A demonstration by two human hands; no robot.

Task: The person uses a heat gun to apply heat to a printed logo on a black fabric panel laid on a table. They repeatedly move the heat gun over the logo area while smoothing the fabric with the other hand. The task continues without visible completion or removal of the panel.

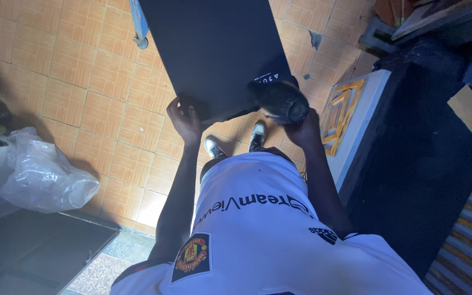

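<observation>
Clear plastic bag (42, 175) on orange tiled floor (99, 98), patterned frame (344, 112), striped mat (468, 229)

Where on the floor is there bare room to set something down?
Bare tiles lie between the black board and the plastic bag. It is crowded near the shoes, where the left hand and right hand hold the board.

The floor (99, 82) is laid with small square orange-brown tiles in pale grout, lit brightest at the upper left and falling into shadow toward the left edge. A crumpled clear plastic bag (42, 175) lies on it at the left, just above a dark flat panel (34, 248). At the right stands a long black bench (427, 164) with a pale edge, beside a striped mat (471, 235).
</observation>
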